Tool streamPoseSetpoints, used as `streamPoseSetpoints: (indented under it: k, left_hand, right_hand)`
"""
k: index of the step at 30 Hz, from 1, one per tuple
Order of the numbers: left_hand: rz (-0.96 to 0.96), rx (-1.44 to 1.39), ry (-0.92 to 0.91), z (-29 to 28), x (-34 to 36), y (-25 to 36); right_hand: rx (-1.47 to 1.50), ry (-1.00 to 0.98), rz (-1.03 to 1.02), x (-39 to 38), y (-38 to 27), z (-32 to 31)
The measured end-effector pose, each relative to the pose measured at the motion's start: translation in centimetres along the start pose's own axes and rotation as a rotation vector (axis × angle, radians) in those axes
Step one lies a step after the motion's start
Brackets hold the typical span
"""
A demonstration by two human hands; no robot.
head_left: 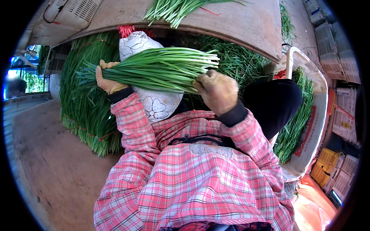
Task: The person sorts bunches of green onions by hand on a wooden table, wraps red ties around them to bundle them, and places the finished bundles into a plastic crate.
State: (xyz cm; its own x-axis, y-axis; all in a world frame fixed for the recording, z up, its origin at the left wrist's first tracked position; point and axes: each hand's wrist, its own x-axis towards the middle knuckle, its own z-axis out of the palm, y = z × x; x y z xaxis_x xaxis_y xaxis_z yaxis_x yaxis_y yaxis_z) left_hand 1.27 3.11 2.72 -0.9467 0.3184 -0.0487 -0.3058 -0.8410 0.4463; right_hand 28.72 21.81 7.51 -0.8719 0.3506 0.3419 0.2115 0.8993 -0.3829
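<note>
A thick bunch of garlic chives (pixel 162 67) lies level across my lap, its dark leaf tips to the left and its pale stem ends to the right. My left hand (pixel 107 80), in a tan glove, is wrapped round the leafy end, with fingers above and below it. At the pale stem ends my right hand (pixel 217 91), gloved too, is closed against the lower stems; its fingertips are partly hidden. Beneath the bunch, a white cloth with a flower pattern (pixel 156 106) covers my left leg.
Bundled chives (pixel 88 96) are stacked at left on a wooden board (pixel 54 154). More stems rest on the tabletop (pixel 239 23) ahead, with loose greens (pixel 227 57) below it. At right stands a white basket (pixel 318 96) holding greens; plastic crates (pixel 339 50) line the far right.
</note>
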Motion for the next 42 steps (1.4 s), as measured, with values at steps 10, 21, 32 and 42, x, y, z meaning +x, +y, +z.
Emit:
streamPoseSetpoints:
  k: [10,21,32,42]
  left_hand:
    - [-0.12,-0.116,0.016,-1.6,0.1,0.7]
    - [-0.139,-0.155,-0.041,-1.1,0.0,0.4]
    - [-0.044,-0.042,-0.115,-0.1,0.6,0.1]
    - [-0.087,-0.133,-0.119,0.4,0.4,-0.2]
  right_hand:
    - [1.103,0.045,0.251,-1.1,0.5,0.0]
    - [0.291,0.156,0.176,-4.3,7.1,-3.2]
    - [0.203,0.058,-0.021,-4.8,3.9,0.6]
    - [1.207,-0.157,0.644,-0.9,4.8,1.7]
